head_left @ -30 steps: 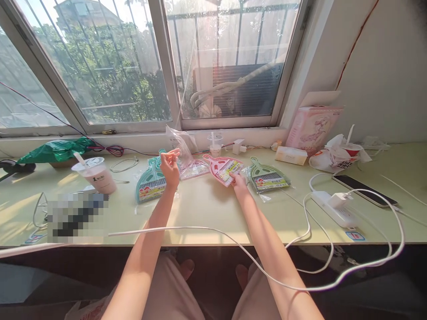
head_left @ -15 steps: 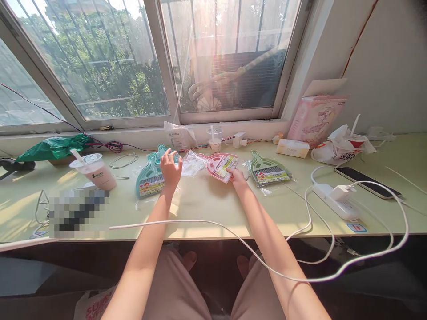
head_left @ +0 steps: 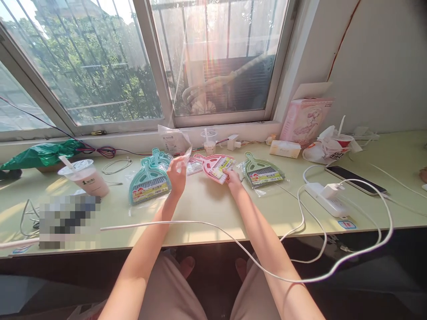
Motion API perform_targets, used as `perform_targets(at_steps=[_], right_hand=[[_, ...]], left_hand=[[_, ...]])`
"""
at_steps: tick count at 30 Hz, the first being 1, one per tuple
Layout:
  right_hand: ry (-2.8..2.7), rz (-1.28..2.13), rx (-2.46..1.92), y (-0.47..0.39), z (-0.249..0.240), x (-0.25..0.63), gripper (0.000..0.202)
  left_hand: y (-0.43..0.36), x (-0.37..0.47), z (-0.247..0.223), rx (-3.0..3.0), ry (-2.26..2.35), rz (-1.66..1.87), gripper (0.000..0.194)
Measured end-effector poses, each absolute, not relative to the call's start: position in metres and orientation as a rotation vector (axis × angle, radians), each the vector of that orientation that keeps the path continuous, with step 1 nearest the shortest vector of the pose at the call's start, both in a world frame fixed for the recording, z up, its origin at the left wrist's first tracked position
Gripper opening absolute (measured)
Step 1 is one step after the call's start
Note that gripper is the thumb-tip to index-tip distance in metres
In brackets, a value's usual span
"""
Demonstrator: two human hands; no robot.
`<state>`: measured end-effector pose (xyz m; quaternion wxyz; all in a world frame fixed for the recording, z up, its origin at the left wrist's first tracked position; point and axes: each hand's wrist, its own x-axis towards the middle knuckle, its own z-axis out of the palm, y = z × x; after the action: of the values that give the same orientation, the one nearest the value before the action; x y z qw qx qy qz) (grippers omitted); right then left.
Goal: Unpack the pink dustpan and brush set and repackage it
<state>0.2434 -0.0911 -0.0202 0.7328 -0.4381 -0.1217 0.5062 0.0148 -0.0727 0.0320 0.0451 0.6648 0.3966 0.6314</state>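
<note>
A pink dustpan-and-brush set [head_left: 215,166] is in my right hand [head_left: 231,177], whose fingers grip its lower right corner. Just left of it, my left hand [head_left: 177,174] is closed on clear plastic wrapping [head_left: 187,153] near the set's handle end. Behind my left hand, part of another pink packet [head_left: 194,167] shows on the table. Wrapped blue-green dustpan sets [head_left: 150,184] lie to the left of my left hand. A wrapped green dustpan set [head_left: 263,172] rests to the right of my right hand.
A drink cup [head_left: 87,178] and a green bag [head_left: 42,154] stand left. A smaller cup [head_left: 209,143] is by the window. At right are a tissue pack [head_left: 285,149], pink box [head_left: 307,120], phone [head_left: 355,180] and power strip [head_left: 327,200]. A white cable [head_left: 233,240] crosses over my forearms.
My left hand has moved right, off the blue-green sets, and closed on the clear plastic. My right hand still holds the pink set. The view has shifted slightly.
</note>
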Motion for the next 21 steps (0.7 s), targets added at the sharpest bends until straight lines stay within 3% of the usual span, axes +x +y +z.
perform_targets(at_steps=[4, 7, 11, 16, 18, 21], right_hand=[[-0.248, 1.138, -0.948, -0.093, -0.018, 0.244, 0.027], [-0.258, 1.145, -0.962, -0.094, -0.017, 0.243, 0.024], [-0.316, 1.114, -1.016, -0.092, -0.021, 0.243, 0.022], [-0.321, 1.091, -1.052, -0.092, -0.021, 0.243, 0.024], [-0.290, 1.104, -1.051, -0.095, -0.018, 0.243, 0.023], [-0.263, 1.116, -1.050, -0.097, -0.014, 0.243, 0.022]], left_hand=[[-0.051, 0.006, 0.037, 1.399, 1.111, 2.245, 0.033], [-0.042, -0.003, 0.032, 1.304, 1.463, 2.065, 0.054], [-0.051, -0.020, 0.030, 1.636, 1.902, 1.741, 0.092], [-0.061, -0.046, 0.042, 2.577, 1.792, 1.098, 0.075], [-0.058, -0.057, 0.043, 2.709, 1.752, 0.796, 0.074], [-0.051, -0.068, 0.038, 2.676, 1.823, 0.636, 0.059]])
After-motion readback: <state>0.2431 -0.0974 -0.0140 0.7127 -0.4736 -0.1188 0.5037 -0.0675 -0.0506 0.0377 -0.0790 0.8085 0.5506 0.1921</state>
